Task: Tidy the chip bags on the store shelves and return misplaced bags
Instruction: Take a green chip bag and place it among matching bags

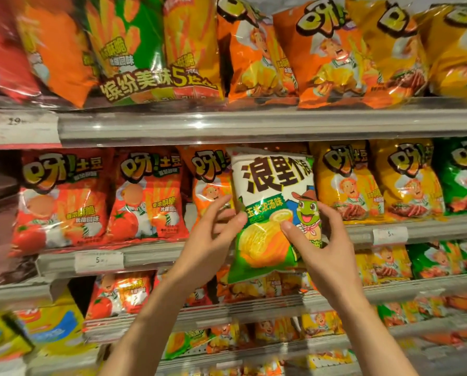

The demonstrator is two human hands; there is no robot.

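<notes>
Both hands pinched the white-and-green bag [270, 213]: left hand [216, 226] at its left edge, right hand [319, 234] lower right, apparently because it sat misplaced among orange bags [210, 180].

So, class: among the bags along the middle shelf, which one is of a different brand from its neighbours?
The white-and-green bag, gripped by both the left hand and right hand; its neighbours are red, orange or yellow bags sharing another logo.

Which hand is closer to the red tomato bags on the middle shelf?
Left. The left hand is beside the white-and-green bag, on the side toward the red tomato bags; the right hand holds the bag's far side.
</notes>
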